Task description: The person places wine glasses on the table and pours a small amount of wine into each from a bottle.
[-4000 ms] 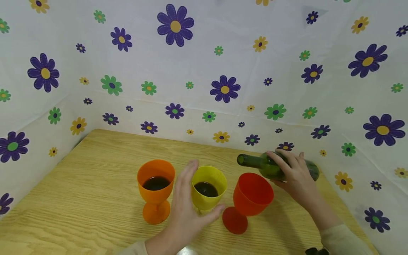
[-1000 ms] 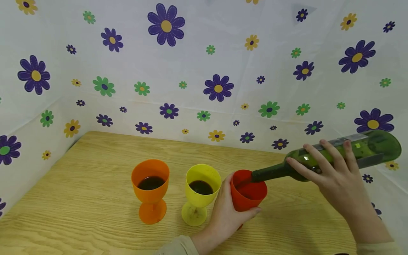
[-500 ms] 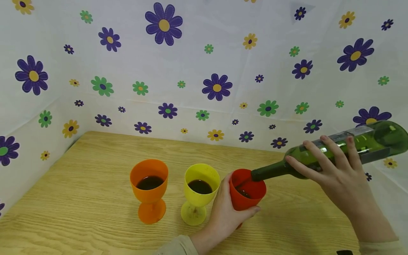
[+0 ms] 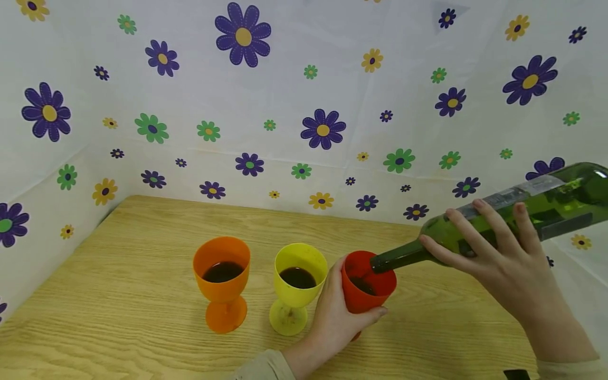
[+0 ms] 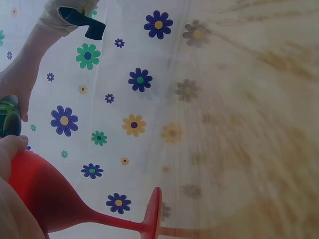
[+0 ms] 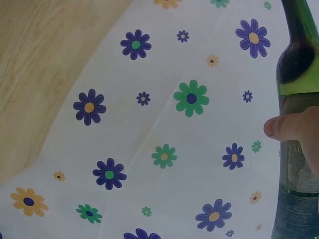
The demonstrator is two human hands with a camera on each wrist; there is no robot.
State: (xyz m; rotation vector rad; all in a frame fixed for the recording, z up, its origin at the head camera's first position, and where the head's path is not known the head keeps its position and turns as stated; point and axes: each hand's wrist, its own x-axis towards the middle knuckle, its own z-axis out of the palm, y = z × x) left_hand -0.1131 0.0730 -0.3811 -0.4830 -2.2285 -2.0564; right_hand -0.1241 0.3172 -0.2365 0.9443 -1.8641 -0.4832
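My left hand grips the red goblet round its bowl; in the left wrist view the goblet's stem and foot show, the foot at or just by the table. My right hand holds a green glass wine bottle tilted, its base raised to the right and its mouth just over the red goblet's rim. Dark liquid lies in the red goblet. The right wrist view shows a thumb across the bottle's label. A yellow goblet stands upright beside my left hand, dark liquid inside.
Farther left an orange goblet stands upright with dark liquid in it. All the goblets share a wood-grain table. White cloth printed with flowers rises behind the table and along both sides.
My left hand has moved from beside the yellow goblet to the red one and grips it. The bottle has swung up and tilted mouth-down into it. Dark liquid has risen in the red goblet.
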